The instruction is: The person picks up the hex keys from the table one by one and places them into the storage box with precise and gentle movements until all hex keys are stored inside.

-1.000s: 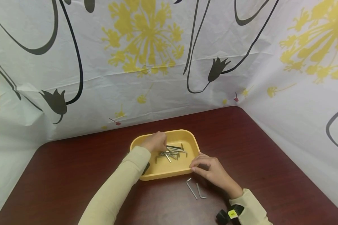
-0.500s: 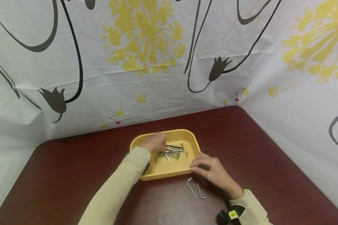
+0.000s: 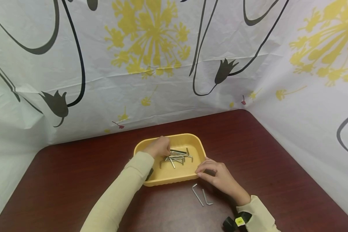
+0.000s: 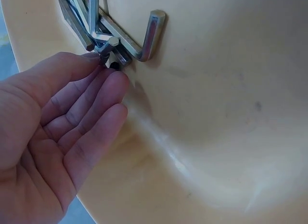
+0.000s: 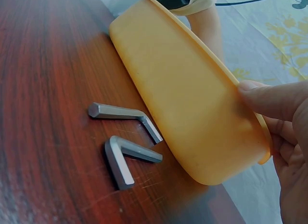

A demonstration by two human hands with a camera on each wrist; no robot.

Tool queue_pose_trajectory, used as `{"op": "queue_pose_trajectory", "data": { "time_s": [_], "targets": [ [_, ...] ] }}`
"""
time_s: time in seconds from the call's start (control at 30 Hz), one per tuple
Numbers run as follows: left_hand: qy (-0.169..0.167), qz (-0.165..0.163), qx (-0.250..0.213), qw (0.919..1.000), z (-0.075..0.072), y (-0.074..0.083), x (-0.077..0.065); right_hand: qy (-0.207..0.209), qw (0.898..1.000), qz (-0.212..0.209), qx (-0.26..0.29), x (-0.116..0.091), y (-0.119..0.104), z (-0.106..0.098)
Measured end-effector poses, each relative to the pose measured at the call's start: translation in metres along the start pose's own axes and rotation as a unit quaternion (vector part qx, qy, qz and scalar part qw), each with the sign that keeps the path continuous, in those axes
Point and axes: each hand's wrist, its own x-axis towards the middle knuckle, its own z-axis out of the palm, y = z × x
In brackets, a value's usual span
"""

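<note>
A yellow plastic tray [image 3: 168, 182] on the table holds a pile of L-shaped hex keys [image 3: 178, 158]. My left hand [image 3: 159, 146] reaches inside it, at the left side of the pile. In the left wrist view, thumb and index finger pinch the end of a hex key [image 4: 109, 46] among the others; the remaining fingers curl loosely below. With its thumb on the rim, my right hand [image 3: 220, 177] grips the tray's near right corner, as the right wrist view shows. Two loose hex keys [image 5: 118, 112] lie on the table just outside the tray.
The dark red-brown table [image 3: 75, 183] extends around the tray on every side. A white cloth with yellow and grey flower prints [image 3: 162, 96] hangs behind it and along the right edge. A black wrist device [image 3: 230, 223] sits at the right cuff.
The left hand stays in the pile and shifts only very slightly left. One hex key in the pile has tilted a little. The right hand, tray and loose hex keys have not visibly moved.
</note>
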Motion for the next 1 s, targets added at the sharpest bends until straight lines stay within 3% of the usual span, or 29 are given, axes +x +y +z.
{"op": "queue_pose_trajectory", "data": {
  "time_s": [0.37,0.7,1.0],
  "targets": [
    [0.004,-0.002,-0.002,1.0000,-0.006,0.002,-0.004,-0.002,1.000,0.004,-0.006,0.000,-0.002,-0.001],
    [0.002,-0.024,-0.018,0.9995,-0.015,0.008,-0.008,-0.004,1.000,0.002,-0.011,0.001,-0.003,-0.001],
    [0.017,0.036,-0.001,0.9992,-0.027,0.027,-0.015,-0.002,1.000,0.002,-0.010,0.000,-0.004,0.000]
  ]
}}
